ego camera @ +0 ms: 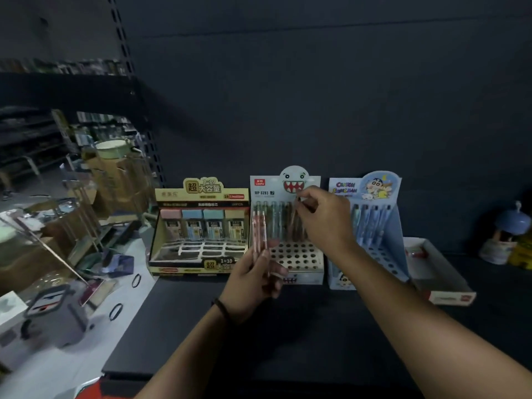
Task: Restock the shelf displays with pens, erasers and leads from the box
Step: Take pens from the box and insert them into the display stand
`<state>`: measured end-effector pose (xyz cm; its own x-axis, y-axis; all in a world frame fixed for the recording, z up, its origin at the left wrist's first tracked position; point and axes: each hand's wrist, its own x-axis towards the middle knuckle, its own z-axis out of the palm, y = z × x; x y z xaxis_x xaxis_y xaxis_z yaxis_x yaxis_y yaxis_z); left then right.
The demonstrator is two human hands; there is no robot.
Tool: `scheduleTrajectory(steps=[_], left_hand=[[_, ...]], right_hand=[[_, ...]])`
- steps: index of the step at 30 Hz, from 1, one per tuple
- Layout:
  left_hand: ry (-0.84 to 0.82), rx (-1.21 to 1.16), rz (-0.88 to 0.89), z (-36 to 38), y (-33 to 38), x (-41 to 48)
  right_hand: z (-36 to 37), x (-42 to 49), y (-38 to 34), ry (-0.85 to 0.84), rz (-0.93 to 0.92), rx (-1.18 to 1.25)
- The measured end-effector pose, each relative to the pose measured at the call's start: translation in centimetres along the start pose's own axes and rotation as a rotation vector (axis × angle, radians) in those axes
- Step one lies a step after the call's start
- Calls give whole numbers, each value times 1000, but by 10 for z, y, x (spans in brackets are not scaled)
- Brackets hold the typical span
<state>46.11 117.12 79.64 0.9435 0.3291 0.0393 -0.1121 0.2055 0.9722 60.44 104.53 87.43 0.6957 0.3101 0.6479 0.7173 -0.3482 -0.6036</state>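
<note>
Head camera, looking down at a dark shelf (302,326) with a dark back panel behind it. Three cardboard displays stand side by side along the far part of the shelf.

On the left is a cream lead display (201,194). Its far row holds four lead cases (203,223) in pink, blue, teal and pale yellow, and white dividers show in the nearer slots.

In the middle is the monster pen display (296,256), white, with a toothy cartoon face on its header. It has a stepped panel of round holes, and several pens stand in its far row.

On the right is a blue pen display (385,254) with a cartoon header and a far row of blue pens (371,223).

The person's left hand (253,283) is just in front of the monster pen display. Its fingers are curled round a small bundle of pink pens (259,228), held upright before the display's left side. A dark wristband (221,308) circles that wrist.

The right hand (328,223) reaches over the far row of the same display. Thumb and forefinger pinch a single pen (294,217) near its top, and the other fingers are loosely bent. The pen hangs roughly upright among the far-row pens, but it cannot be told whether its lower end sits in a hole.

Just right of the blue pen display lies a white tray (440,272) with a small red item inside. At the far right stands a blue-lidded jar (511,226). To the left, beyond the shelf edge, are blurred cardboard boxes (121,174).
</note>
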Motion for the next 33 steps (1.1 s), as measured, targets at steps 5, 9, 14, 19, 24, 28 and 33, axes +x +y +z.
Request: scheduleTrajectory(steps=[5, 9, 14, 19, 24, 28, 33], left_hand=[[4, 13, 28, -4, -9, 6], [-6, -2, 15, -5, -10, 7], [-15, -47, -4, -5, -10, 8], [-32, -58, 22, -5, -11, 7], [-54, -37, 75, -2, -10, 7], [-62, -2, 76, -4, -11, 7], [-65, 6, 91, -6, -9, 6]], right_hand=[[9, 2, 0, -40, 11, -18], [10, 8, 0, -75, 28, -33], [10, 5, -1, -60, 1, -25], [13, 1, -5, -64, -81, -84], [12, 5, -1, -21, -82, -84], [17, 5, -2, -31, -93, -99], [20, -2, -1, -143, -46, -133]])
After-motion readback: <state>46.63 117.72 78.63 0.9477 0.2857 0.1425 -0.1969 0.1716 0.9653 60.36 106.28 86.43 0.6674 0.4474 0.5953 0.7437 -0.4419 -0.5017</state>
